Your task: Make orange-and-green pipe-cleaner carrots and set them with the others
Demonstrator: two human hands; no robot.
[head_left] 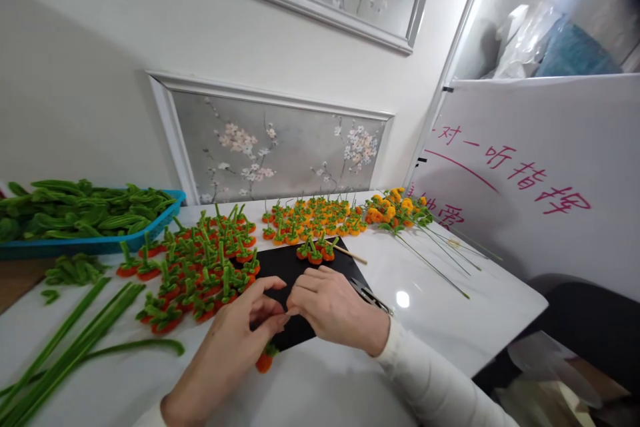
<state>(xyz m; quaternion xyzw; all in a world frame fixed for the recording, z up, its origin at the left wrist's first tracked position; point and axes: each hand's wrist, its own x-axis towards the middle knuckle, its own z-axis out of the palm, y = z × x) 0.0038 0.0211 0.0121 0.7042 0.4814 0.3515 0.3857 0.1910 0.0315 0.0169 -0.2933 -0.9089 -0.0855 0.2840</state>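
On the glossy white surface (pixel 430 320), the work looks well advanced but unfinished: a bunch of yellow-orange fuzzy blossoms on long thin green stems (pixel 395 207) at the far right seems complete, while the rows of small yellow-orange flower pieces with upright green stalks (pixel 320 217) and the larger group of red-orange flower pieces with thick green stalks (pixel 203 280) appear to lack long stems. Green fuzzy leaf-shaped pieces (pixel 100 213) heap a blue plastic tray (pixel 177 199), seemingly unused. Over a black rectangular mat (pixel 280 270), the left hand (pixel 227 340) and right hand (pixel 330 303) meet, fingertips drawn together; whether either grip is clamped on something thin, I cannot tell. A single small orange-and-green flower piece (pixel 264 363) sits just below the left thumb, on the near side, perhaps touching it.
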